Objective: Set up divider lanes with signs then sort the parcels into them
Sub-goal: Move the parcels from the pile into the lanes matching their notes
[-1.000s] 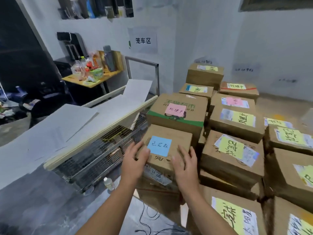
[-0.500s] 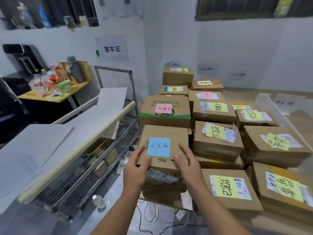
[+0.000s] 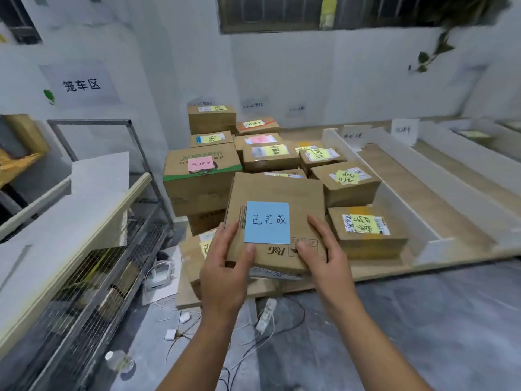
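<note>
Wooden platform (image 3: 428, 198), dividers (image 3: 394, 198), parcel (image 3: 277, 190), floor (image 3: 423, 311) perhaps sheeted

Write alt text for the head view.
The left hand and right hand grip a cardboard parcel bearing a blue sticky note, in front of a pile of note-labelled parcels. White dividers with paper signs lie on the wooden platform to the right; a wire cage cart stands left.

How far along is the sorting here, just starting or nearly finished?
Early in the sorting. Done: white dividers with paper signs stand on the wooden platform. In hand: the left hand and right hand hold a parcel with a blue note above the heap. Left: a pile of labelled parcels waits unsorted, and the near lane shows bare wood.
</note>
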Demonstrator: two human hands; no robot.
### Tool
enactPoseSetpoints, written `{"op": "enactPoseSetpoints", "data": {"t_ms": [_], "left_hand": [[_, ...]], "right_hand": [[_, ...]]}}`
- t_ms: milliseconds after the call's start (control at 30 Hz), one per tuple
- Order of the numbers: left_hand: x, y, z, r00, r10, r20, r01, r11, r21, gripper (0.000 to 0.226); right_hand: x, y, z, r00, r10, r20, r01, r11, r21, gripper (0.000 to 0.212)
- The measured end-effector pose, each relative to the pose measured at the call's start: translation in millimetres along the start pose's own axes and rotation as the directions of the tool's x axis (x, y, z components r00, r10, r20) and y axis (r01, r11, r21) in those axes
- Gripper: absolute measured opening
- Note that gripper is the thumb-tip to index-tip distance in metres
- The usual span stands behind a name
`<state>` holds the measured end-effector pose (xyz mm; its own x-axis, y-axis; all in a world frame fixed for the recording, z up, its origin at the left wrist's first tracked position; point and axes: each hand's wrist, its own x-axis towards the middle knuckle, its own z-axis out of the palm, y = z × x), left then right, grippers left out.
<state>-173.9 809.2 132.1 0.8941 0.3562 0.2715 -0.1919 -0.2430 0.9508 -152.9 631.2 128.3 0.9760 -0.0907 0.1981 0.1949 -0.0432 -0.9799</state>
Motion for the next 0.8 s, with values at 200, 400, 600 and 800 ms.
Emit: {"op": "enactPoseSetpoints", "data": {"t_ms": [200,400,600,800], "left_hand": [[-25,29,74,0.985,0.076,0.153,-0.067,0.996,-0.061,0.051],[-53,50,185,0.956,0.132,0.262,-0.095,0.984,-0.148,0.053],[-90,78,323,0.93,0.129,0.344,-0.057,0.976,-0.212,0.052],[-120,107,431,0.909,0.128,0.397,-0.033,0.971,-0.239,0.051]], "right_hand": [[-15,-7,-87,0.985,-0.06,-0.159,0.056,0.998,-0.03,0.058],[-10,-1,-201,0.956,-0.082,-0.283,0.082,0.997,-0.012,0.059],[3,-1,-343,0.934,-0.06,-0.353,0.054,0.998,-0.027,0.061],[13,-2,-450,0.916,-0.066,-0.395,0.061,0.998,-0.026,0.051]]}}
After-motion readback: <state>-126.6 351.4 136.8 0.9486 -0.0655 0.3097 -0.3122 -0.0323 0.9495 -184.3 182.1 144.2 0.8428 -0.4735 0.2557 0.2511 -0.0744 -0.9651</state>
